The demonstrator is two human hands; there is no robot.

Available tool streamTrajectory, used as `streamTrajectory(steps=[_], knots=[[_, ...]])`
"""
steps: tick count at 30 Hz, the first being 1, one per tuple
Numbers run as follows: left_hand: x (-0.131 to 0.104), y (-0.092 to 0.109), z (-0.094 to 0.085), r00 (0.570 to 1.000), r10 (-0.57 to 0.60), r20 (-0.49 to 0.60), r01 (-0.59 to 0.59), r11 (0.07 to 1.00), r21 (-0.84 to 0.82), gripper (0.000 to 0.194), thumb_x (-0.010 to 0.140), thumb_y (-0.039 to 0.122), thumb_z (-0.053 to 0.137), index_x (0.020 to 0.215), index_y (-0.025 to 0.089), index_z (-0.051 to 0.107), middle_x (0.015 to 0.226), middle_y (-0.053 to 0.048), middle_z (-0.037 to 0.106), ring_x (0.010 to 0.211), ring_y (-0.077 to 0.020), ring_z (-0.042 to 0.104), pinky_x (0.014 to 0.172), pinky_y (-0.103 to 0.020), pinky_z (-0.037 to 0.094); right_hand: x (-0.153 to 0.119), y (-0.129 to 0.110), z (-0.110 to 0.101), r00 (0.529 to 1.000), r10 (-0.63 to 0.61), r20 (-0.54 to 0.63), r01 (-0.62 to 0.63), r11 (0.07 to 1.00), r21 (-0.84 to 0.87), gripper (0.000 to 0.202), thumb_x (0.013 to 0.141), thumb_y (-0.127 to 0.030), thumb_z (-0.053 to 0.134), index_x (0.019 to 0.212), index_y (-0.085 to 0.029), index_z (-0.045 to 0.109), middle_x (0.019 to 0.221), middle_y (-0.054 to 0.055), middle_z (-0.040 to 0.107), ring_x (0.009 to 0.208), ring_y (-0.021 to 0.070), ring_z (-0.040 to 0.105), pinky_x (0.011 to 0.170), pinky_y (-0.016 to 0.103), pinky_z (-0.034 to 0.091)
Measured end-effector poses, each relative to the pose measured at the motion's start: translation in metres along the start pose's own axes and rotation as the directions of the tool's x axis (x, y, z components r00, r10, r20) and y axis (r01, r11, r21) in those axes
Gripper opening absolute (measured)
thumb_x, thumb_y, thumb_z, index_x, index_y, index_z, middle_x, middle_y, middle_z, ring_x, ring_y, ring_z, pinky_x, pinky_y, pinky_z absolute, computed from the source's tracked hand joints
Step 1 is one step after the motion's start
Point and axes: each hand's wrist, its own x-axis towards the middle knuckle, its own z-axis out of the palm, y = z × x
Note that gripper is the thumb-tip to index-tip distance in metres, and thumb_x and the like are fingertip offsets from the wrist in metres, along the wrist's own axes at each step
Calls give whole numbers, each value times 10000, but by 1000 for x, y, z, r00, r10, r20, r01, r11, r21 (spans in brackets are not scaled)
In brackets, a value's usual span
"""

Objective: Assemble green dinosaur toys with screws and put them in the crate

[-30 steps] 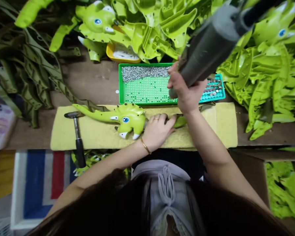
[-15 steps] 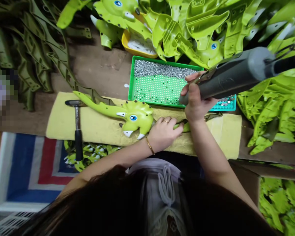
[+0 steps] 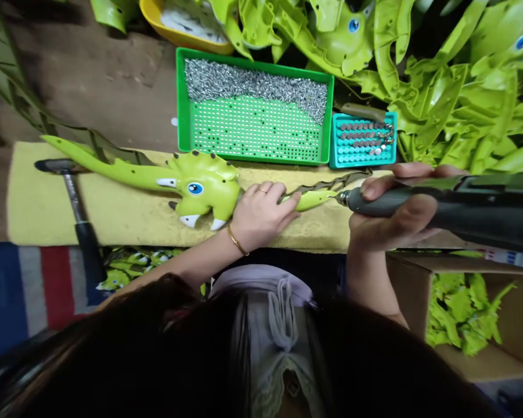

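Note:
A lime-green plastic toy dinosaur (image 3: 204, 188) with a horned head and a blue eye lies on a yellow towel (image 3: 126, 223). My left hand (image 3: 261, 210) is closed over its body just right of the head, covering that part. In my right hand (image 3: 392, 215) is a dark electric screwdriver (image 3: 466, 206), held nearly level. Its tip meets the narrow right end of the toy, or stands very close to it. A dark olive strip (image 3: 340, 183) shows along the toy's far side.
Beyond the towel stand a green tray (image 3: 181, 110) of small screws and a teal tray (image 3: 364, 165) with round metal pieces. A hammer (image 3: 76, 191) lies at the left. Green shells (image 3: 444, 98) pile up at the back right; a cardboard box (image 3: 409, 296) holds more below.
The screwdriver has swung down from a raised slant to nearly level, its tip now at the toy's right end. My left hand keeps its hold. The view has shifted.

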Motion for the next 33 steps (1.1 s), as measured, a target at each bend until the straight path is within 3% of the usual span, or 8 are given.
streamTrajectory(steps=[5, 7, 11, 15, 20, 25, 27, 33], knots=[[1, 1, 2, 1000, -10, -14, 10, 1000, 2, 355, 930, 432, 508, 1181, 234, 664, 972, -112, 632, 896, -264, 568, 733, -382, 420, -15, 10, 2, 973, 100, 209, -78, 991, -109, 542, 898, -669, 82, 1325, -403, 282, 850, 19, 466, 487, 120, 430, 501, 342, 411], [0, 1, 3, 999, 5, -44, -4, 1000, 18, 348, 920, 429, 531, 1170, 231, 669, 965, -107, 639, 888, -261, 572, 730, -378, 420, -18, 12, 4, 980, 71, 188, -66, 997, -32, 464, 915, -642, 196, 1282, -401, 347, 801, -1, 455, 486, 117, 434, 510, 334, 415], [0, 1, 4, 994, 19, -104, -13, 998, 56, 302, 913, 413, 553, 1113, 232, 688, 911, -84, 649, 856, -241, 583, 712, -354, 414, -18, 13, 6, 998, -54, 39, 36, 928, 371, 275, 863, -462, 577, 1114, -365, 518, 730, -55, 481, 469, 77, 451, 449, 239, 404], [1, 1, 5, 984, 53, -168, -39, 995, 89, 263, 921, 372, 550, 1079, 216, 692, 848, -73, 652, 818, -225, 587, 693, -342, 416, 0, 6, 12, 994, -29, 107, -21, 895, 445, 286, 831, -359, 650, 1106, -311, 589, 773, -62, 602, 487, 59, 540, 441, 206, 474], [0, 3, -8, 988, 79, -136, -65, 993, 98, 304, 913, 364, 554, 1133, 187, 668, 890, -93, 656, 831, -242, 588, 709, -366, 447, 38, 1, 52, 999, 25, -47, 3, 856, 517, 345, 847, -365, 621, 1184, -327, 557, 983, -42, 627, 501, 7, 564, 438, 151, 461], [-9, -2, -28, 999, 46, 26, -49, 986, 159, 419, 888, 213, 560, 1302, 280, 572, 988, -101, 640, 872, -259, 594, 742, -394, 463, 37, 23, 91, 961, 160, 225, -240, 886, 396, 395, 871, -480, 538, 1223, -329, 440, 1020, 1, 541, 615, 98, 643, 581, 326, 596], [-12, -7, -28, 997, 67, 25, -70, 988, 136, 427, 895, 194, 553, 1312, 284, 556, 927, -83, 633, 827, -240, 594, 726, -370, 469, 28, 28, 99, 965, 151, 213, -226, 892, 391, 434, 870, -499, 530, 1259, -342, 418, 1022, 4, 544, 616, 98, 635, 585, 329, 596], [-15, -16, -19, 995, 81, -60, -76, 993, 85, 233, 931, 317, 546, 997, 116, 646, 914, -108, 664, 830, -228, 614, 752, -356, 505, 16, 31, 107, 988, 68, 139, -123, 892, 435, 391, 890, -479, 501, 1261, -368, 448, 989, -12, 522, 573, 68, 587, 520, 269, 547]])
